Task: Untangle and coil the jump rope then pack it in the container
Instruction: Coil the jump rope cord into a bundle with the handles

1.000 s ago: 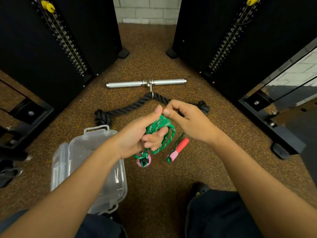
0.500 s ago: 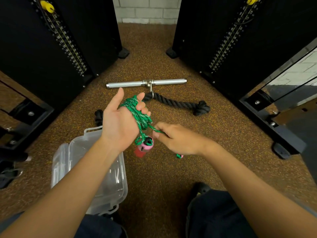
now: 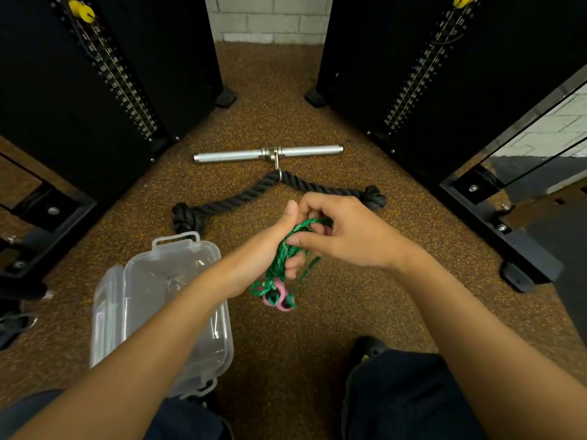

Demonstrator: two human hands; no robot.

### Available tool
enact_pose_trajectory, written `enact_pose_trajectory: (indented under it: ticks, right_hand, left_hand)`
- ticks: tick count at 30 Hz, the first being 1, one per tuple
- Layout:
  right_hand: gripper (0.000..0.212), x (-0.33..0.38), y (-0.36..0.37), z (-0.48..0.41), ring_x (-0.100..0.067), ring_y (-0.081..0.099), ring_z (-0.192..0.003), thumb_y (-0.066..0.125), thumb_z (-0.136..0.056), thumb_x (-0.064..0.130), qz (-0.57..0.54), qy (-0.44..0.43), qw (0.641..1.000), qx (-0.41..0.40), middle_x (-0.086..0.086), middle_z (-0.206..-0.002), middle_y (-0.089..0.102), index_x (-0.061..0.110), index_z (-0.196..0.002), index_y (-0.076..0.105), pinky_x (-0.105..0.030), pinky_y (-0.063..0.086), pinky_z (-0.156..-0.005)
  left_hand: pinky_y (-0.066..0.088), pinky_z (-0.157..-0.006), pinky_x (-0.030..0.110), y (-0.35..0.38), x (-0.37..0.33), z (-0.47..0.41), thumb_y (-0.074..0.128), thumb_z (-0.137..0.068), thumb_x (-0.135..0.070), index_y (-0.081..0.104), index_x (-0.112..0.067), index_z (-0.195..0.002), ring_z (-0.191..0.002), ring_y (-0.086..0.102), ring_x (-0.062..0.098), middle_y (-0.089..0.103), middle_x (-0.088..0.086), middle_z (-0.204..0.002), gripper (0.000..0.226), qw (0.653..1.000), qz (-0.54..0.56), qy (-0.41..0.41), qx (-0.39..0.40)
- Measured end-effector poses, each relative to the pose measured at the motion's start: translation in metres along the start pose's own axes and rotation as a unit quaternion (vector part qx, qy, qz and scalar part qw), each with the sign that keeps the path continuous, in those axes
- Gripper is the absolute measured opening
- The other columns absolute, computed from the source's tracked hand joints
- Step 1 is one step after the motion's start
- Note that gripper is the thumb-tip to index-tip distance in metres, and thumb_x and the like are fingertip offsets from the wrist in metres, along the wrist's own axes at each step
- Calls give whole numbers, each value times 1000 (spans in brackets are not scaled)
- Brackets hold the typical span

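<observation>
The green jump rope (image 3: 281, 252) is wound in loops around my left hand (image 3: 263, 249), which is closed on the bundle. Its pink handles (image 3: 276, 300) dangle below that hand, blurred. My right hand (image 3: 346, 233) sits just to the right, pinching the top loop of the cord near my left thumb. The clear plastic container (image 3: 178, 258) lies open on the floor to the lower left, under my left forearm, with its lid hinged off to the left.
A thick black rope attachment (image 3: 241, 198) and a chrome bar (image 3: 228, 155) lie on the speckled floor beyond my hands. Black weight-stack machines (image 3: 95, 74) flank both sides. My dark trouser legs (image 3: 406, 395) fill the bottom edge.
My right hand rose from below the bundle to its top, laying another turn of cord. My left hand tilted right and closed on the loops; the handles swung lower.
</observation>
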State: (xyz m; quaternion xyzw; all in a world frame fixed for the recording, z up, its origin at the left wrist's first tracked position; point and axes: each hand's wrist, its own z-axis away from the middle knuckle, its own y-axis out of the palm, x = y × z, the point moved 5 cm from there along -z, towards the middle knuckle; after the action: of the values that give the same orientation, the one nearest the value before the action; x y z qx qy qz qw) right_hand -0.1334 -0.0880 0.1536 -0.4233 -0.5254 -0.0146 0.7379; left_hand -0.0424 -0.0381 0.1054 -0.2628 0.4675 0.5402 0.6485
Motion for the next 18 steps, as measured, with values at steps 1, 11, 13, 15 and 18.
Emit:
enact_pose_trajectory:
  ticks: [1,11,13,15,18]
  right_hand:
    - [18,-1,-2,1,-2,51,-58,68,-81,24,-28,3,1000,-4,5,-67,56,13,-89,57,-17,42,-54]
    - [9,-21,-1,-5,-7,47,-65,47,-93,26,-108,47,991,-59,1,-75,54,18,-92,51,-26,42,-63]
    - [9,-22,9,-6,-9,46,-63,42,-96,23,-83,57,994,-39,2,-73,53,18,-93,50,-29,41,-61]
    - [15,-22,16,-7,-13,48,-63,38,-98,21,-41,69,997,-21,7,-68,50,28,-86,44,-30,41,-61]
    - [15,-23,30,-6,-14,54,-65,38,-98,22,15,92,995,40,11,-70,49,32,-87,44,-20,44,-56]
  left_hand:
    - [40,-55,21,2,-2,1,18,-82,-63,61,-24,-77,-48,38,9,42,-5,-50,58,1000,20,-2,19]
    - [37,-44,19,0,-21,6,32,-88,-46,53,-15,-53,-33,38,6,37,-10,-34,52,939,324,38,106]
    - [37,-45,19,-7,-23,5,33,-88,-44,53,-15,-56,-35,38,6,38,-8,-36,48,923,371,56,87]
    - [40,-51,20,-13,-24,5,36,-88,-40,53,-15,-65,-42,41,8,41,-6,-43,38,907,410,77,58]
    - [38,-67,24,-25,-24,5,39,-84,-26,49,-13,-80,-57,41,11,40,-3,-59,17,893,435,112,-18]
